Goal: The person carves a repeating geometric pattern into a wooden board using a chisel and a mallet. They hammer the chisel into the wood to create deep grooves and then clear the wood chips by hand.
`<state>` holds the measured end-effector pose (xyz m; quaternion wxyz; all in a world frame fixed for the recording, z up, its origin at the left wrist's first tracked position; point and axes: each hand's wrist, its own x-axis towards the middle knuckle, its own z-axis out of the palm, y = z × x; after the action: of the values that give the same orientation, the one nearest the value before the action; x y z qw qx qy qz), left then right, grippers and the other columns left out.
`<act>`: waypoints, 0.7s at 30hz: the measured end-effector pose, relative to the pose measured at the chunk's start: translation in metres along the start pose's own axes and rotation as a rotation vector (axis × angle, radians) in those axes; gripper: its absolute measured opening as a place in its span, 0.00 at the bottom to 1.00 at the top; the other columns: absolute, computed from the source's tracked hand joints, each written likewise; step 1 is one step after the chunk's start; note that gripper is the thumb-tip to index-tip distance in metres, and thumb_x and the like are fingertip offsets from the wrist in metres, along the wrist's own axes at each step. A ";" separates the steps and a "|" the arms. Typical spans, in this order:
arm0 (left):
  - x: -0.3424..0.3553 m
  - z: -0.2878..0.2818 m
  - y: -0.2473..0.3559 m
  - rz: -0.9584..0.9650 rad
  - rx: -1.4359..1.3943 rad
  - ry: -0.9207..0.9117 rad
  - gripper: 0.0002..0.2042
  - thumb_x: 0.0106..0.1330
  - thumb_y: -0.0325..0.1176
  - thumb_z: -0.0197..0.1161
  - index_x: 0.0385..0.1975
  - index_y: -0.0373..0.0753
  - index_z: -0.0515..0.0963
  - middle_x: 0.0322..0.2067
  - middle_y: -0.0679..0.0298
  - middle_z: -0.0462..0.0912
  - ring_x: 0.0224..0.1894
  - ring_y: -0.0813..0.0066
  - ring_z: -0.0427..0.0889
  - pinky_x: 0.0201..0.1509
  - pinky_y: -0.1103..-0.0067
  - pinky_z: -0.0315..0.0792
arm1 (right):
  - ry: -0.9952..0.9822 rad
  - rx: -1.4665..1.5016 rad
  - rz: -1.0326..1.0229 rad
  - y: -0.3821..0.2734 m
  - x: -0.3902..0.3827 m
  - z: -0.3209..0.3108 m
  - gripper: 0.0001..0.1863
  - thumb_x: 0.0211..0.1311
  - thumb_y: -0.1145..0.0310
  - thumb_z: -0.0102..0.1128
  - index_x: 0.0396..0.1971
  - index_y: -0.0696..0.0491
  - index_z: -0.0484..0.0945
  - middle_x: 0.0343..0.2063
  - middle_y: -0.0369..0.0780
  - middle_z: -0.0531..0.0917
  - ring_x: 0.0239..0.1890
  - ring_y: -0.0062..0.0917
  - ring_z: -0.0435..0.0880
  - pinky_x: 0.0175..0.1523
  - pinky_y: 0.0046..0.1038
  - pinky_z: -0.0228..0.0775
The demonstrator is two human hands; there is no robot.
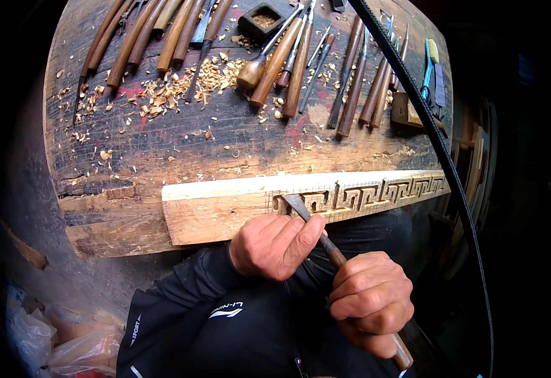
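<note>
A wooden-handled chisel [332,249] slants up and to the left across the front of a long pale board [209,220]. Closed round its handle is my right hand [371,302], with the handle's butt showing below the fist. Nearer the blade, my left hand [278,246] pinches the chisel between thumb and fingers and sits against the board's lower edge. The flared blade tip meets the board's face at the left end of a carved key-pattern fretwork [363,196]. Pencilled grid lines surround the carving. Toward the left end the board's face is uncarved.
The board lies along the near edge of a worn workbench [181,151]. Behind it lie many wooden-handled chisels [281,63], scattered wood shavings [168,91], a dark square box [264,22] and a brush [433,53]. A black cord [442,148] hangs at right; plastic bags [67,340] lie lower left.
</note>
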<state>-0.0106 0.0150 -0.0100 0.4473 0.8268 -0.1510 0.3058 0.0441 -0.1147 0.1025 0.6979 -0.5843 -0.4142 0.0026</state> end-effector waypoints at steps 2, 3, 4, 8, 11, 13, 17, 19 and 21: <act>0.000 0.001 -0.001 0.007 0.007 0.016 0.15 0.70 0.24 0.72 0.52 0.23 0.84 0.23 0.64 0.78 0.21 0.76 0.79 0.24 0.78 0.72 | -0.014 0.004 0.002 0.001 0.001 -0.001 0.33 0.89 0.51 0.51 0.17 0.49 0.65 0.13 0.38 0.80 0.07 0.19 0.70 0.14 0.20 0.63; 0.000 0.001 -0.001 0.009 0.012 0.011 0.15 0.70 0.24 0.72 0.52 0.23 0.84 0.23 0.64 0.78 0.21 0.76 0.79 0.24 0.78 0.72 | -0.011 0.005 0.002 0.001 0.001 -0.001 0.33 0.89 0.51 0.51 0.17 0.49 0.65 0.13 0.38 0.80 0.07 0.19 0.70 0.14 0.20 0.63; -0.001 0.000 -0.001 0.011 0.016 0.007 0.15 0.70 0.24 0.72 0.52 0.23 0.84 0.23 0.64 0.78 0.21 0.76 0.79 0.24 0.78 0.72 | -0.008 0.006 0.001 0.001 0.001 -0.001 0.33 0.89 0.51 0.52 0.17 0.49 0.65 0.13 0.38 0.80 0.07 0.19 0.70 0.14 0.20 0.63; 0.000 -0.004 0.001 -0.018 0.008 -0.039 0.22 0.67 0.26 0.78 0.57 0.25 0.80 0.25 0.62 0.85 0.23 0.74 0.86 0.24 0.79 0.75 | 0.011 0.001 -0.027 0.002 0.001 0.002 0.32 0.89 0.52 0.52 0.17 0.49 0.65 0.13 0.38 0.80 0.07 0.19 0.70 0.14 0.20 0.63; 0.000 -0.005 0.001 -0.033 0.001 -0.042 0.22 0.66 0.25 0.77 0.57 0.24 0.80 0.27 0.61 0.87 0.25 0.73 0.88 0.25 0.79 0.76 | -0.053 -0.011 -0.032 0.003 0.006 0.001 0.33 0.89 0.51 0.52 0.17 0.49 0.65 0.12 0.38 0.79 0.07 0.19 0.70 0.14 0.20 0.62; -0.001 -0.006 0.002 -0.054 -0.023 -0.045 0.22 0.65 0.24 0.76 0.58 0.24 0.80 0.29 0.59 0.89 0.26 0.71 0.89 0.26 0.79 0.77 | -0.022 -0.011 -0.010 0.004 0.011 0.007 0.33 0.89 0.51 0.52 0.17 0.49 0.65 0.12 0.37 0.79 0.07 0.19 0.70 0.13 0.20 0.61; -0.003 -0.003 0.002 -0.093 0.000 -0.017 0.23 0.63 0.20 0.72 0.59 0.22 0.79 0.32 0.57 0.90 0.27 0.69 0.91 0.27 0.77 0.79 | -0.011 -0.002 0.050 0.009 0.019 0.007 0.32 0.90 0.51 0.50 0.18 0.49 0.62 0.11 0.36 0.76 0.06 0.18 0.67 0.12 0.20 0.57; -0.005 0.000 0.002 -0.106 0.013 -0.009 0.23 0.62 0.19 0.71 0.59 0.22 0.79 0.32 0.57 0.90 0.27 0.68 0.91 0.27 0.76 0.79 | 0.039 0.037 0.061 0.012 0.020 0.008 0.32 0.89 0.54 0.54 0.18 0.53 0.65 0.14 0.42 0.79 0.08 0.20 0.67 0.14 0.24 0.54; -0.005 -0.001 0.003 -0.151 0.009 -0.029 0.23 0.62 0.19 0.71 0.59 0.22 0.80 0.33 0.58 0.90 0.28 0.68 0.91 0.27 0.75 0.80 | 0.065 0.021 0.082 0.019 0.024 0.012 0.32 0.90 0.54 0.52 0.18 0.51 0.63 0.12 0.40 0.76 0.08 0.19 0.65 0.13 0.24 0.51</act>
<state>-0.0161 0.0144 -0.0107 0.4631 0.8422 -0.0934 0.2599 0.0623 -0.0872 0.1006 0.7162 -0.5934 -0.3671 0.0167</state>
